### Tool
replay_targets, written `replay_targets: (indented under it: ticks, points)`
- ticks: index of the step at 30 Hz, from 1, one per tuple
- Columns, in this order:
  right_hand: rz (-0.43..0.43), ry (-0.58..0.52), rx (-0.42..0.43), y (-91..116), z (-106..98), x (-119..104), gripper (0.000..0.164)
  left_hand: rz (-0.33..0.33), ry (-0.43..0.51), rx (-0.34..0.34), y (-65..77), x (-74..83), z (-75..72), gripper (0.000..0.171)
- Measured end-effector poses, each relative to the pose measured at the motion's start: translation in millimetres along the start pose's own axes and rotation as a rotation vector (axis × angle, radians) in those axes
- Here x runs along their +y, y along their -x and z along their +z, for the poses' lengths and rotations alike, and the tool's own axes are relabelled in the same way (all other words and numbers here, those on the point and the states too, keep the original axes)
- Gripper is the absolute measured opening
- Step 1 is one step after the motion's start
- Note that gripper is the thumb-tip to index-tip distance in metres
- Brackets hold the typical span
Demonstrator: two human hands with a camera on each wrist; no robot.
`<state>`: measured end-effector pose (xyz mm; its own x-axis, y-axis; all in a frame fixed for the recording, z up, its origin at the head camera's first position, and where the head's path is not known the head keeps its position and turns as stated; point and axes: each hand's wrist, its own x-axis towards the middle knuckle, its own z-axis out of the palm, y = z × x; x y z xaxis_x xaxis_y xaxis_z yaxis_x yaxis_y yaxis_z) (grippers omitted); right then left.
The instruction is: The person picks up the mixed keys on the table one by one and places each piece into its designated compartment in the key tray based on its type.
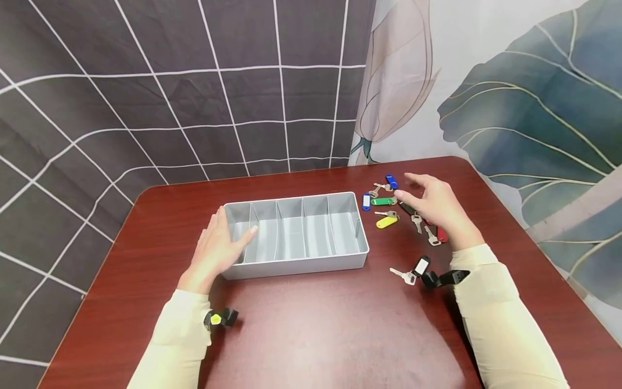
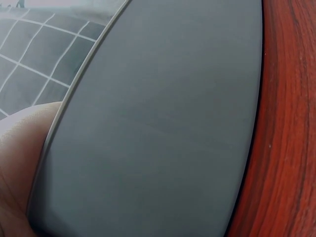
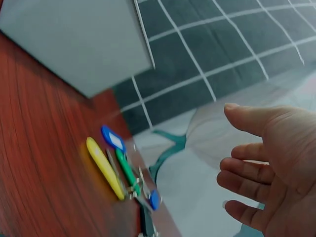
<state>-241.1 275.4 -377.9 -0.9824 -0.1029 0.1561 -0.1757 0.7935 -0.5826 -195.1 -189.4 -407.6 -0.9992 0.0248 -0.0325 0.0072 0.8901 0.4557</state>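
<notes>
A grey tray [image 1: 296, 266] with several compartments in a row stands on the table. My left hand [image 1: 217, 249] rests along its left end, fingers stretched over the side and thumb reaching across the front corner above the first compartment. In the left wrist view the tray's wall [image 2: 153, 118] fills most of the picture. To the right, my right hand [image 1: 434, 202] hovers over a group of tagged keys, empty, thumb apart from its loosely bent fingers [image 3: 247, 173]. Beneath and beside it lie a green key tag [image 1: 381, 201], a yellow key tag [image 1: 386, 222] and a red key tag [image 1: 441, 234], partly hidden.
Two blue key tags [image 1: 391, 181] lie at the back of the group, close to the tray's right end. Nearer me, a black key tag [image 1: 421, 265] with its key [image 1: 403, 276] lies beside the right wrist. Curtains [image 1: 233, 97] hang behind the table [image 1: 311, 324].
</notes>
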Motion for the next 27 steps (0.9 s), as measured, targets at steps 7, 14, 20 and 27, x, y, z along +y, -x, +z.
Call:
replay_targets:
  ticks: [7, 14, 20, 27]
  points:
    - [0.079, 0.008, -0.011, -1, -6, 26, 0.072, 0.007, -0.021, -0.008, -1.4, 1.9, -0.5, 0.112]
    - [0.15, 0.02, -0.024, -2, -12, 45, 0.079, 0.005, -0.024, -0.006, -0.4, 2.0, -0.7, 0.112]
    - [0.195, 0.063, -0.038, -2, -15, 62, 0.076, 0.005, -0.021, -0.006, 0.7, 1.5, -1.9, 0.111]
    - [0.254, 0.043, -0.103, -1, -13, 76, 0.075, 0.006, -0.015, -0.001, 1.3, 2.8, -2.1, 0.111]
